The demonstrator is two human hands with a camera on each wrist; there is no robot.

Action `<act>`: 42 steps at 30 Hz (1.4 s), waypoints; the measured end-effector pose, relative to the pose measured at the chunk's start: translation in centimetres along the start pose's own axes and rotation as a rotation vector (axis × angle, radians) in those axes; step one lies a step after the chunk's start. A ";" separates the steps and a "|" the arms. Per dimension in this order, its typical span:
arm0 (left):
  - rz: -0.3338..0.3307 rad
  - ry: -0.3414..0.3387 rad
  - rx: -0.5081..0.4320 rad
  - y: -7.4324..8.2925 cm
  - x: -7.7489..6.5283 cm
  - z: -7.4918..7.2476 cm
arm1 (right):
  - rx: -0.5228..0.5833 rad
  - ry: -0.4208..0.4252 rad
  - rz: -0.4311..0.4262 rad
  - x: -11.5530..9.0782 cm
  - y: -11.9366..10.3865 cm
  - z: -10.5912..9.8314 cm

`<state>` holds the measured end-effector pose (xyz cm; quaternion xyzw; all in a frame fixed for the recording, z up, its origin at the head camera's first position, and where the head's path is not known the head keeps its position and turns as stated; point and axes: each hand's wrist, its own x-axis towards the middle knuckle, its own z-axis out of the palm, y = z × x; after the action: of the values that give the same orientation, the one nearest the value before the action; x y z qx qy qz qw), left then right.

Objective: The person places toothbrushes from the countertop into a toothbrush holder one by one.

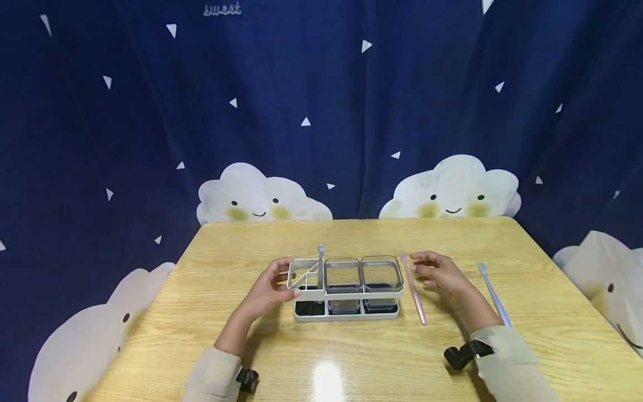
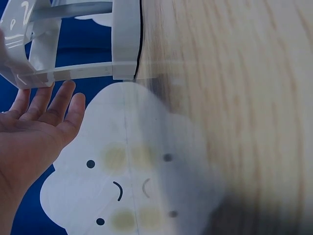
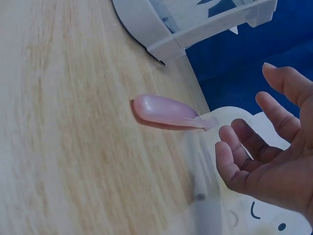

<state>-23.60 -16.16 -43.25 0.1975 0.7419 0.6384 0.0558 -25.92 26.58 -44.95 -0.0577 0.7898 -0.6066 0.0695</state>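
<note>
A white toothbrush holder (image 1: 359,296) with a dark base stands on the table, two clear cups (image 1: 343,288) in its middle and right slots. One grey-blue toothbrush (image 1: 320,267) stands bristles up in the left section. My left hand (image 1: 271,287) grips the holder's left end, thumb at the front and fingers behind; in the left wrist view its fingertips (image 2: 68,88) touch the frame. To the holder's right lies a pink toothbrush (image 1: 414,293). Beside it hovers my right hand (image 1: 442,273), fingers loosely bent and holding nothing, apart from the pink handle (image 3: 164,108) in the right wrist view.
A blue toothbrush (image 1: 494,293) lies farther right, partly behind the right forearm. The wooden table (image 1: 392,363) ends at a dark blue curtain (image 1: 341,84) with cloud and triangle prints. Both wrists wear black cameras (image 1: 459,355).
</note>
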 end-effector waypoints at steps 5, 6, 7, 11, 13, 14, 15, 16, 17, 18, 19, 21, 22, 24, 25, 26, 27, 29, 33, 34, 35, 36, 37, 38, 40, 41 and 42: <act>-0.008 0.001 0.002 0.2 0.0 0.0 | 0.059 0.002 0.052 0.1 0.2 0.3; -0.010 0.001 0.004 0.2 0.0 0.0 | 0.068 -0.004 0.055 0.1 0.2 0.3; -0.014 0.001 0.004 0.2 0.0 0.0 | 0.075 -0.005 0.058 0.1 0.2 0.4; -0.022 -0.003 0.001 0.2 0.1 0.0 | 0.092 0.008 0.069 0.2 0.2 0.6; -0.019 -0.007 -0.004 0.3 0.1 0.0 | 0.087 0.017 0.069 0.3 0.3 0.6; -0.018 -0.008 -0.007 0.3 0.1 0.0 | 0.089 0.021 0.072 0.4 0.4 0.7; -0.018 -0.009 -0.010 0.3 0.1 0.0 | 0.086 0.018 0.069 0.5 0.4 0.7; -0.017 -0.010 -0.012 0.3 0.1 0.0 | 0.080 0.018 0.070 0.6 0.5 0.8; -0.015 -0.011 -0.012 0.4 0.1 0.0 | 0.072 0.015 0.069 0.6 0.5 0.9; -0.014 -0.014 -0.014 0.4 0.1 0.0 | 0.066 0.013 0.069 0.7 0.6 0.9; -0.013 -0.015 -0.014 0.4 0.1 0.0 | 0.056 0.007 0.068 0.7 0.6 1.0; -0.013 -0.017 -0.015 0.4 0.0 0.0 | 0.037 0.002 0.067 0.8 0.6 1.0; -0.011 -0.019 -0.016 0.4 0.0 0.0 | 0.032 0.005 0.072 0.8 0.7 1.1; -0.006 -0.021 -0.019 0.4 0.0 0.0 | 0.024 0.005 0.073 0.9 0.8 1.0; -0.004 -0.021 -0.018 0.4 0.0 0.0 | 0.020 0.007 0.076 0.9 0.9 1.0; -0.003 -0.023 -0.021 0.4 0.0 0.0 | 0.017 0.007 0.074 1.0 0.9 1.0; -0.002 -0.022 -0.021 0.4 0.0 0.0 | 0.023 0.008 0.076 1.0 1.0 1.0; -0.006 -0.022 -0.024 0.3 0.0 0.0 | 0.033 0.004 0.075 1.1 1.1 1.0; -0.014 -0.020 -0.028 0.2 0.0 -0.1 | 0.060 0.001 0.075 1.2 1.4 1.1; -0.015 -0.019 -0.029 0.1 -0.1 -0.1 | 0.061 0.002 0.074 1.3 1.5 1.1; -0.015 -0.017 -0.030 0.1 -0.1 -0.1 | 0.064 0.005 0.074 1.3 1.5 1.1; -0.015 -0.017 -0.031 0.1 -0.1 -0.1 | 0.064 0.010 0.073 1.3 1.5 1.1; -0.016 -0.015 -0.033 0.2 -0.1 -0.1 | 0.062 0.011 0.069 1.3 1.6 1.1; -0.017 -0.014 -0.035 0.2 -0.1 0.0 | 0.063 0.013 0.065 1.3 1.6 1.1; -0.019 -0.016 -0.042 0.3 -0.1 0.0 | 0.066 0.015 0.058 1.2 1.5 1.2; -0.019 -0.017 -0.042 0.3 -0.1 0.1 | 0.064 0.014 0.054 1.2 1.5 1.2; -0.019 -0.018 -0.043 0.3 -0.1 0.1 | 0.060 0.011 0.048 1.1 1.4 1.2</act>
<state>-23.42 -16.08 -42.97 0.1946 0.7295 0.6517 0.0726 -26.84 25.60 -46.68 -0.0333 0.7729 -0.6284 0.0815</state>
